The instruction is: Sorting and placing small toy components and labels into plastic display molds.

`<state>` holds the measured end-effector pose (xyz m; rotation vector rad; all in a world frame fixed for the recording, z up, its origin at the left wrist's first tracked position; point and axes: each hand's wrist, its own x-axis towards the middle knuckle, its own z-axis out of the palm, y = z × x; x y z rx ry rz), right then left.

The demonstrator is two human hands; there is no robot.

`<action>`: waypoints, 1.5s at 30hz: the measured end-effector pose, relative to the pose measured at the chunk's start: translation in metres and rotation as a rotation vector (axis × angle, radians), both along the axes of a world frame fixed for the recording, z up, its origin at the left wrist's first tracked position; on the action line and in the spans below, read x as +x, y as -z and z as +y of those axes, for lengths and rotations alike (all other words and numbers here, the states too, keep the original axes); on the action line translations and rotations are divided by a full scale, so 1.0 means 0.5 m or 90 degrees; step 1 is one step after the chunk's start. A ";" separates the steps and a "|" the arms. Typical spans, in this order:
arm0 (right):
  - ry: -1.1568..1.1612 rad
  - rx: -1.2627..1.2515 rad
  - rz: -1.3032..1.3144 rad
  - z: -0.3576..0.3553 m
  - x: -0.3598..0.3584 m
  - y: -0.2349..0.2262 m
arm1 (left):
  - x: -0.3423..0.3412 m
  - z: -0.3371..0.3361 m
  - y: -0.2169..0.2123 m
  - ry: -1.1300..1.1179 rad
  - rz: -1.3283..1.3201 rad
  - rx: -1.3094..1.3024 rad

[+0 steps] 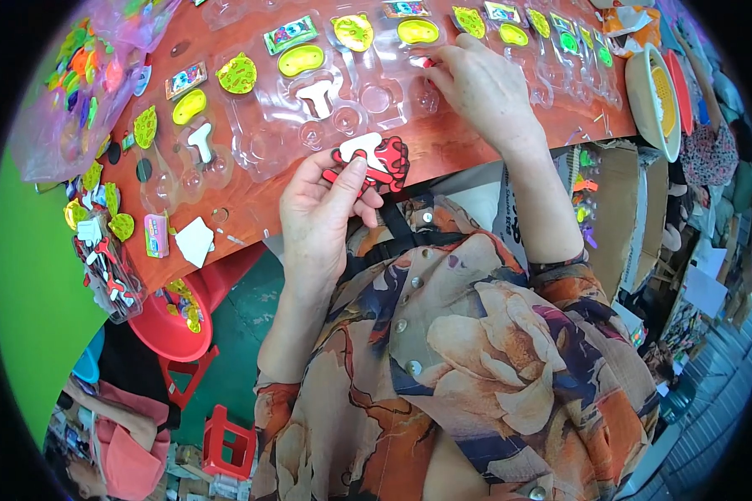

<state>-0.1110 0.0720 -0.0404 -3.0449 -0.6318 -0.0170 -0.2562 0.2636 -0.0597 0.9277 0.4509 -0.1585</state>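
Observation:
My left hand (pixel 319 213) is closed around a bunch of small flat T-shaped plastic pieces (pixel 390 159) in red, white and black, held over the table's near edge. Reaching over the clear blister trays (pixel 255 117), my right hand (pixel 491 93) pinches a small red piece (pixel 428 63) at a tray hollow; its shape is mostly hidden by the fingers. Just left of that hand, one tray carries a yellow oval piece (pixel 418 32). White T-shaped pieces (pixel 316 98) sit in trays further left, below yellow oval and patterned yellow-green pieces (pixel 237 73).
A pink plastic bag of bright pieces (pixel 100 75) lies at the far left. Below it stands a clear box of T-shaped pieces (pixel 109 267). A cream basin (pixel 643 100) is at the right edge. Red stools (pixel 230 442) and a red basin (pixel 171 330) stand below the table.

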 end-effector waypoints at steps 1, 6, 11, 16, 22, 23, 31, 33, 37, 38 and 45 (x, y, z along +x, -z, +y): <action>0.000 -0.001 -0.001 -0.001 0.002 -0.003 | 0.000 -0.003 0.001 0.011 -0.007 -0.003; -0.034 -0.054 -0.005 0.003 0.016 0.008 | 0.002 -0.017 0.011 0.041 0.003 -0.012; -0.019 -0.061 0.025 0.007 0.025 -0.002 | 0.004 -0.036 -0.006 0.050 0.011 -0.018; -0.008 -0.095 0.020 0.015 0.021 -0.004 | 0.003 -0.037 -0.002 0.066 0.022 -0.016; 0.007 0.010 0.032 0.000 0.022 0.006 | 0.009 -0.040 0.003 0.071 -0.014 0.032; 0.010 0.066 0.032 -0.003 0.017 0.001 | 0.010 -0.042 0.002 0.069 -0.014 0.032; 0.000 0.162 -0.009 -0.025 -0.033 -0.027 | 0.013 -0.056 0.010 0.118 -0.013 0.036; -0.016 0.072 0.019 -0.032 -0.044 -0.023 | 0.014 -0.060 0.012 0.113 -0.005 0.028; 0.005 -0.027 0.125 -0.021 -0.050 -0.039 | 0.023 -0.075 0.015 0.099 -0.007 0.054; -0.026 -0.022 0.132 -0.024 -0.046 -0.039 | 0.026 -0.081 0.014 0.111 -0.009 0.070; -0.084 -0.034 0.173 -0.022 -0.022 -0.033 | 0.053 -0.118 0.037 0.094 -0.019 0.085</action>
